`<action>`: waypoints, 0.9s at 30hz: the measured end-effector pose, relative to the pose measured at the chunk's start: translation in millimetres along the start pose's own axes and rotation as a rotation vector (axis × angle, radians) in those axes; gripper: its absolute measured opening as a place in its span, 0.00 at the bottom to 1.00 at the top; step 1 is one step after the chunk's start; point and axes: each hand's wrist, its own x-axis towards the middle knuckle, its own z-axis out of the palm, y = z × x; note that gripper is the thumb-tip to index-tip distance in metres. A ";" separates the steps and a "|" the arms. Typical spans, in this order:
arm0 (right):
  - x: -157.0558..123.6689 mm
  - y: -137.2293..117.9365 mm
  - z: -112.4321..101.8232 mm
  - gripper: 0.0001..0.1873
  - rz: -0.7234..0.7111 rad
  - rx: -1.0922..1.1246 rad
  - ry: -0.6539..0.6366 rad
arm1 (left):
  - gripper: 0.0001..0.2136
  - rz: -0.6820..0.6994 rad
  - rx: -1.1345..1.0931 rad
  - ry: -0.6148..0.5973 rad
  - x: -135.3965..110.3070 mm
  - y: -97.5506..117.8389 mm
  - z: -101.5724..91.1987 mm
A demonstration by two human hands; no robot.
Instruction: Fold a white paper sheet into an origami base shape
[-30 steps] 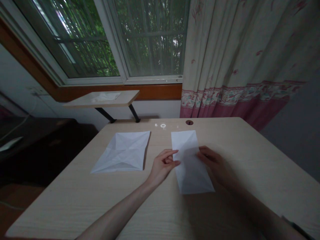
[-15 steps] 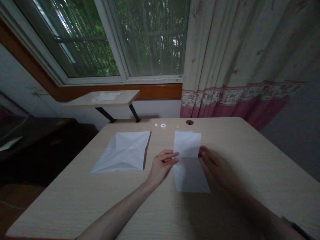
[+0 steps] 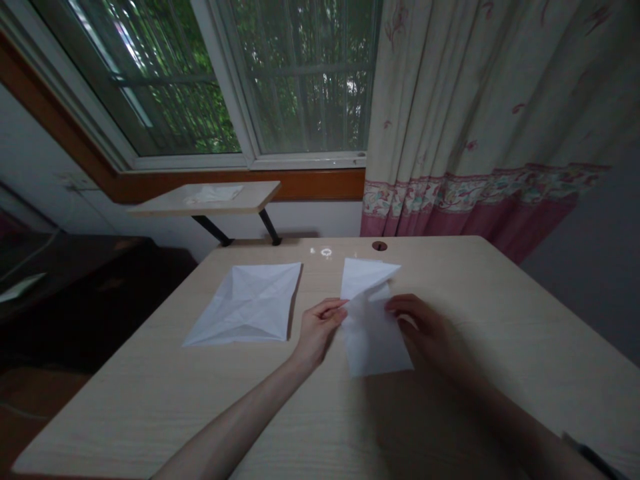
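Note:
A white sheet of paper (image 3: 377, 340), creased across and folded, lies on the table a little right of the middle. Its upper part has a slanted fold running from the left edge up to the top right corner. My left hand (image 3: 320, 327) pinches the paper's left edge at that fold, thumb against fingers. At the right edge, my right hand (image 3: 420, 323) has its curled fingers on the paper, just under the raised fold; part of its grip is in shadow. To the left lies a second white paper (image 3: 245, 303), square with diagonal creases, apart from both hands.
The pale wooden table (image 3: 280, 413) has a round cable hole (image 3: 379, 246) near its back edge. A small raised shelf (image 3: 260, 193) at the back left bears a white crumpled piece (image 3: 215, 193). Behind are a window and a long curtain (image 3: 420, 160).
The paper's upper right side has been turned over into a slanted fold. My right hand has shifted left onto the paper, and the left hand has moved slightly left with its edge.

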 end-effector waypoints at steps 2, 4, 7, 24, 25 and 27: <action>-0.1 2.9 2.6 0.08 -0.052 -0.052 -0.014 | 0.14 -0.010 -0.008 0.018 -0.3 0.9 0.6; -0.6 6.0 5.2 0.09 -0.089 -0.080 0.004 | 0.16 -0.023 -0.003 0.038 -0.4 1.8 0.9; -0.9 12.1 7.0 0.07 -0.152 -0.080 0.064 | 0.18 -0.047 0.025 0.072 -0.4 2.6 1.2; -1.1 9.4 9.6 0.08 -0.161 -0.257 0.192 | 0.24 -0.002 0.157 -0.034 0.5 -0.1 4.0; -0.8 11.6 9.2 0.09 -0.149 -0.251 0.200 | 0.23 -0.008 0.187 -0.051 0.1 -0.4 3.9; 0.0 17.3 8.4 0.10 -0.121 -0.228 0.208 | 0.21 -0.017 0.238 -0.081 -1.0 -0.4 3.7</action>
